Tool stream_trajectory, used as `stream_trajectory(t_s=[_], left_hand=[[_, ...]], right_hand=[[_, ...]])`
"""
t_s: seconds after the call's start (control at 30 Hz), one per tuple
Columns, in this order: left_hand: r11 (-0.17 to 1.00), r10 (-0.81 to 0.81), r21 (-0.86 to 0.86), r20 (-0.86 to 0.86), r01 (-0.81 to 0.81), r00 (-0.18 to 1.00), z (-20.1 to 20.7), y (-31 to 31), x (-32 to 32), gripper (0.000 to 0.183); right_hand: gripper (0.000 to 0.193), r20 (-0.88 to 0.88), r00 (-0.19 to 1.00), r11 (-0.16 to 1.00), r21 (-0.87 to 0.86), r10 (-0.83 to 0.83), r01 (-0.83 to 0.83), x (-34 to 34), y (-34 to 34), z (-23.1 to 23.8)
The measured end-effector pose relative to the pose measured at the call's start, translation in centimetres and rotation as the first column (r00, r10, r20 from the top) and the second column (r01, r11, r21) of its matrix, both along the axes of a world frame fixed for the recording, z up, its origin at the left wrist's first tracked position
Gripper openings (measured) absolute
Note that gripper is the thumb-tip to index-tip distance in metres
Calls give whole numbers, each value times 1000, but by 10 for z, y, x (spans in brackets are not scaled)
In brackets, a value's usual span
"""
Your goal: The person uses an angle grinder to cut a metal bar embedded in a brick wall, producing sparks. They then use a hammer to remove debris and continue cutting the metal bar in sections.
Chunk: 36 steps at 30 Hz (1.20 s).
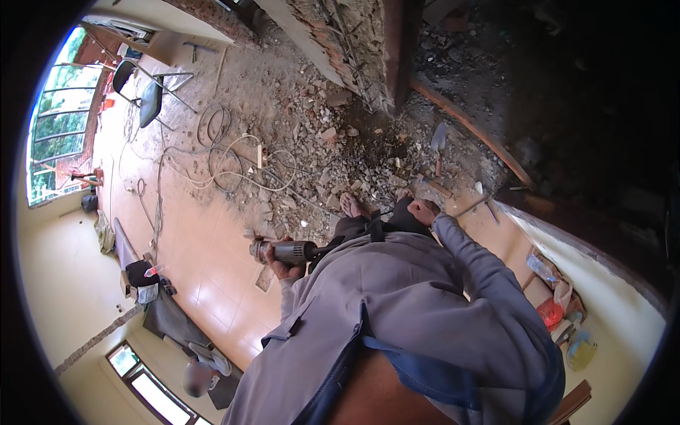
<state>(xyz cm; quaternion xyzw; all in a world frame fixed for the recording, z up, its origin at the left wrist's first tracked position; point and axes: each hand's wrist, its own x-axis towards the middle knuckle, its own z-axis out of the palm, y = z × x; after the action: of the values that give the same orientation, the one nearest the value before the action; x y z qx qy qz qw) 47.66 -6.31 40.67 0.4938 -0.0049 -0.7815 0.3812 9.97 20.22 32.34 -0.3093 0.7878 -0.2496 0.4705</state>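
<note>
My left hand [283, 269] is wrapped round the grey body of an angle grinder [296, 251], held low beside my left hip. The grinder's head points left, away from me, and its rear end is by my clothing. My right hand [423, 211] is curled closed near my right thigh. What lies inside those fingers, if anything, is hidden. Just beyond my right hand, a pointed trowel [438, 139] lies on the rubble. My bare feet [352, 205] stand at the edge of the broken masonry.
Broken masonry [312, 120] covers the floor ahead, below a rough wall end [368, 64]. Looped cables [219, 152] lie across rubble and tiles [205, 283]. A folding chair [150, 99] stands at far left. A wooden strip [474, 131] lies right. Another person [202, 375] is lower left.
</note>
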Motion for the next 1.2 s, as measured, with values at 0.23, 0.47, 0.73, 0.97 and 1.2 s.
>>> stream_trajectory(t_s=[0.23,0.47,0.73,0.97,1.2], left_hand=[[994,-112,-14,-13,112,994,-14,-40,-40,41],[976,-206,-87,-78,199,975,-16,-56,-81,35],[933,-360,-54,-118,356,926,5,-17,-127,41],[965,-256,-108,-180,239,950,29,45,-149,46],[926,-301,-278,-143,254,943,14,18,-170,48]], right_hand=[[59,-135,923,875,391,362,-286,44,-42,95],[40,4,946,882,361,323,-303,50,-14,94],[18,695,709,974,56,120,-220,50,57,64],[47,663,658,716,259,357,-649,64,26,17],[56,527,622,787,-161,579,-596,192,56,-74]])
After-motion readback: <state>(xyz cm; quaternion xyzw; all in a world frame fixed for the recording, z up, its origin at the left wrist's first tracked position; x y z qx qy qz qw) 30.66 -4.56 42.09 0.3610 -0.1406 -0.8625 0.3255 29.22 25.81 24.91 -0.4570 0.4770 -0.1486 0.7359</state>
